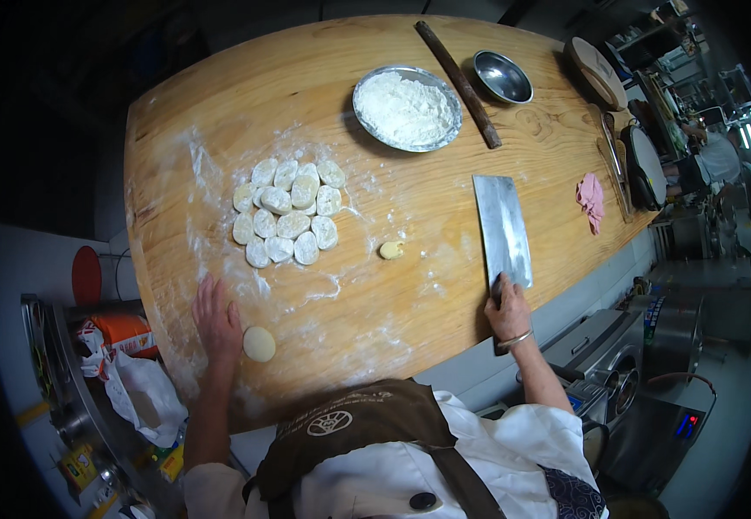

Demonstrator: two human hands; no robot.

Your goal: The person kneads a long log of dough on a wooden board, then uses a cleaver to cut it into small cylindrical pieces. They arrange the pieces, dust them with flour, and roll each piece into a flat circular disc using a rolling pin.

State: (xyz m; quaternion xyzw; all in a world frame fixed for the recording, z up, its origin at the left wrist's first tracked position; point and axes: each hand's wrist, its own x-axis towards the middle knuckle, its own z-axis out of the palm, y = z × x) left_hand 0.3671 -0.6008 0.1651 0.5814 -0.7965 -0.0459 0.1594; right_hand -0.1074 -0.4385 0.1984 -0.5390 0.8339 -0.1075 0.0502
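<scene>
My left hand (218,321) rests with its fingers apart on the wooden worktop (375,350), beside a smooth round dough piece (259,344). My right hand (509,310) grips the handle of a wide cleaver (504,227), whose blade lies flat over the worktop, pointing away from me. Several flour-dusted dough pieces (292,225) form a close cluster, a few stacked on others. A small yellowish dough lump (391,250) sits between the cluster and the cleaver. Farther off stands a metal bowl of white flour (406,109).
A dark rolling pin (458,84) and an empty metal bowl (503,76) lie at the far side. A pink cloth (590,202), wooden tools and a round black-rimmed pan (646,167) are at the right. Bags stand on a shelf at lower left. Another person (718,157) is in the right background.
</scene>
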